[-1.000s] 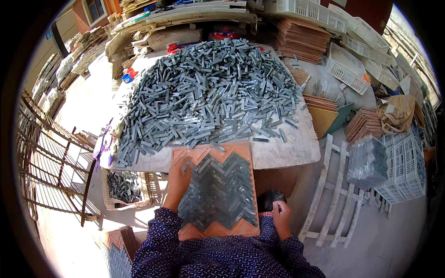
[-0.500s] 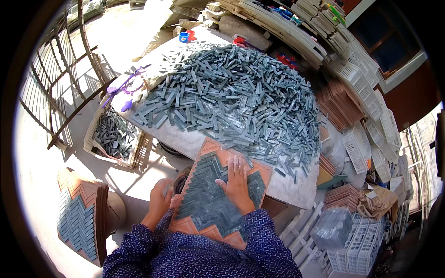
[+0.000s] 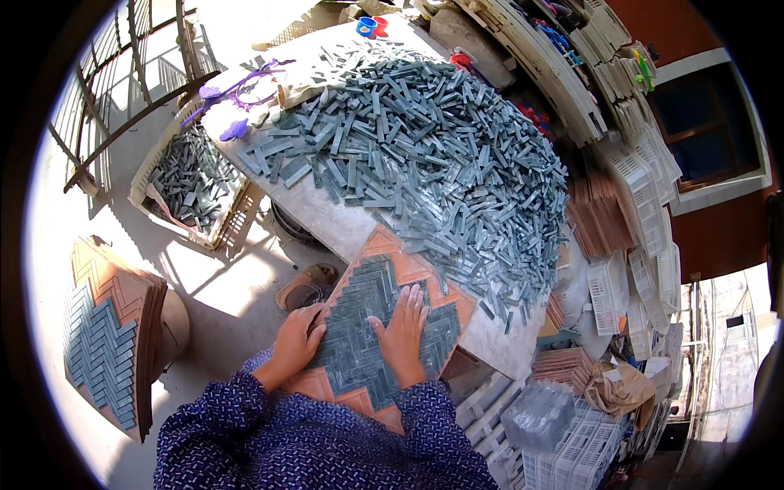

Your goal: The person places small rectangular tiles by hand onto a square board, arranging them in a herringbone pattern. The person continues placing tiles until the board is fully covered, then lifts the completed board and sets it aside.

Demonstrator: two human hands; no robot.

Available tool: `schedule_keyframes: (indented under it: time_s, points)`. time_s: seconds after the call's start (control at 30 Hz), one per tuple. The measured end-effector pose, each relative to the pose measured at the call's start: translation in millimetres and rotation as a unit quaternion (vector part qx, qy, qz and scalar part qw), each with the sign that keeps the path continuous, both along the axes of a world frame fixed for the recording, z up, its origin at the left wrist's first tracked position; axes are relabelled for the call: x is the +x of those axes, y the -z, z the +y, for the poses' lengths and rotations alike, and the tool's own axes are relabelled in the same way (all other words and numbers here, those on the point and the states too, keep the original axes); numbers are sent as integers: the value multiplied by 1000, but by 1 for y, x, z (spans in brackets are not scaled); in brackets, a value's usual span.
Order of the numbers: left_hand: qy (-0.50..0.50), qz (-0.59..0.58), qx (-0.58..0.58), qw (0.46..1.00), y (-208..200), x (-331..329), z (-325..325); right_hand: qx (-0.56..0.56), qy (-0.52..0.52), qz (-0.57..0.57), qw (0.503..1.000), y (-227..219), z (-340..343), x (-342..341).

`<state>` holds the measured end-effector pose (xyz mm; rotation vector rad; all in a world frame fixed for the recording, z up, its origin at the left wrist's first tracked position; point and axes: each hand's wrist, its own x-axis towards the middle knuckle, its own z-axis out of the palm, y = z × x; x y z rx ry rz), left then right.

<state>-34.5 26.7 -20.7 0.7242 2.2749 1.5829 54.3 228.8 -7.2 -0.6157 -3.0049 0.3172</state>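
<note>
A terracotta-coloured template board (image 3: 314,384) with a zigzag pattern lies before me, its far end on the table. Grey-green stone strips (image 3: 359,302) fill its middle in a herringbone pattern. My right hand (image 3: 400,339) rests flat on these strips, fingers stretched and thumb apart. At the board's left edge, my left hand (image 3: 298,343) is closed with its fingers bent around the rim; its fingertips are partly hidden. Beyond the board, a large heap of loose stone strips (image 3: 433,139) covers the table (image 3: 314,216).
To the left stand a crate of strips (image 3: 192,175) and a stack of boards (image 3: 114,343) topped with a herringbone panel. Blue and red cups (image 3: 367,27) and purple-handled scissors (image 3: 237,98) lie on the table. White plastic crates (image 3: 572,453) and terracotta boards (image 3: 600,212) are stacked right.
My right hand has slid toward me over the strips. My left hand has come to the board's left edge. The view has shifted, showing more at the right.
</note>
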Motion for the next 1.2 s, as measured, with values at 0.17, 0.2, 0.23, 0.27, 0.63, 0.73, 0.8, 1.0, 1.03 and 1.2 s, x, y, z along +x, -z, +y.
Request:
schedule_keyframes:
  time_s: [0.17, 0.2, 0.23, 0.27, 0.63, 0.73, 0.8, 1.0, 1.03, 1.2]
  points:
    - [-4, 5, -8, 1000, 8, 1, 1, 1, -8, -53, 999, -15, 1, -8]
    - [2, 15, -2, 1000, 7, 1, 2, -2, -11, -42, 999, -15, -2, -9]
    - [9, 24, -2, 1000, 6, 3, 1, -11, -14, -33, 999, -12, -8, -8]
    - [8, 28, -1, 1000, 5, 3, 1, -19, -17, -24, 999, -10, -13, -7]
    - [3, 33, -13, 999, 2, 3, 5, -22, -32, 33, 999, -7, -28, -13]
    - [0, 34, -12, 999, 2, 2, 5, -13, -36, 32, 999, -8, -27, -20]
    - [-5, 46, -28, 999, 11, 7, 0, -12, -34, 17, 999, -14, -29, -19]
    - [4, 39, -18, 999, 6, 4, 4, -11, -16, 46, 999, -10, -26, -19]
    - [5, 41, -18, 999, 7, 4, 4, -13, -14, 45, 999, -10, -27, -20]
    - [-10, 63, -19, 998, 16, 4, -1, 20, -10, 135, 991, -12, -2, -38]
